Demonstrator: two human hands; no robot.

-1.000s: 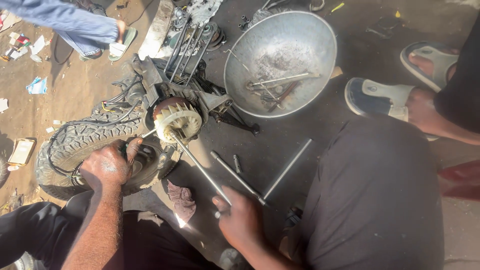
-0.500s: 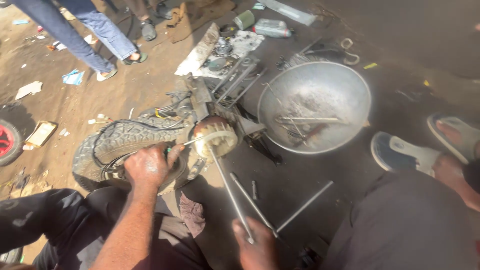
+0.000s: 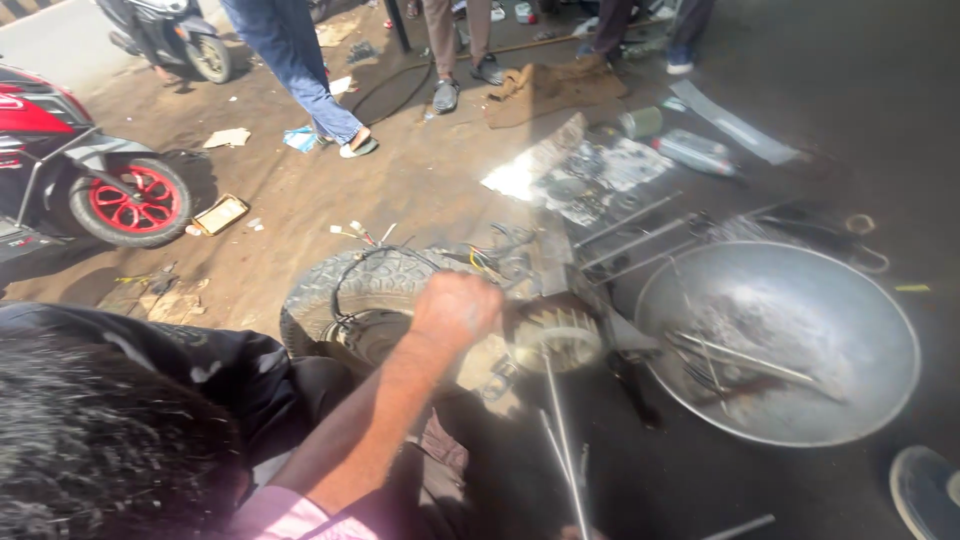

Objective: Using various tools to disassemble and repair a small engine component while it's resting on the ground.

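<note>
Head view: dirt ground (image 3: 300,210), tyre (image 3: 345,290), metal basin (image 3: 880,330).

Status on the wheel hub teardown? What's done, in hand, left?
Done: the hub motor sits exposed beside the tyre, with wires pulled loose; parts and rods lie in the metal basin.
In hand: the left hand is fisted at the hub; a long rod runs down from the hub. The right hand is out of view.
Left: hub and tyre lie apart; loose rods lie on the ground.
</note>
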